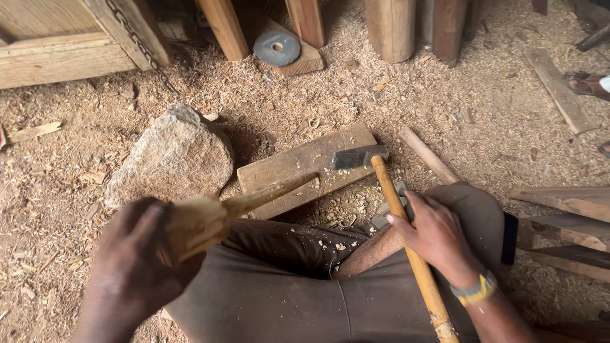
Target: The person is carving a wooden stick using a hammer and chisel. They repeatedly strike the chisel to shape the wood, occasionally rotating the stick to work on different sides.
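The carved wooden piece [222,213] lies with its long axis running from lower left to upper right: its thick, pale butt sits in the left hand [136,260], which is clenched around it, and its thin tapered end reaches up and right until the tip rests on, or just over, the flat wooden board [305,166] on the floor; the view is too foreshortened to tell which. Just right of that tip lies the dark steel head of the adze [359,156], resting on the same board's right end, so blade and tip are near one another but apart. From the head, the yellow handle [406,241] slants down and right, crossing the person's lap, and the right hand [435,235] grasps it around the middle, fingers wrapped over it. The right hand is thus the nearer one to the blade, the left the nearer to the workpiece. Beyond the board, a large grey rock [175,155] sits to the left, and a round grinding disc [276,47] lies farther up amid sawdust [445,101] covering the floor.
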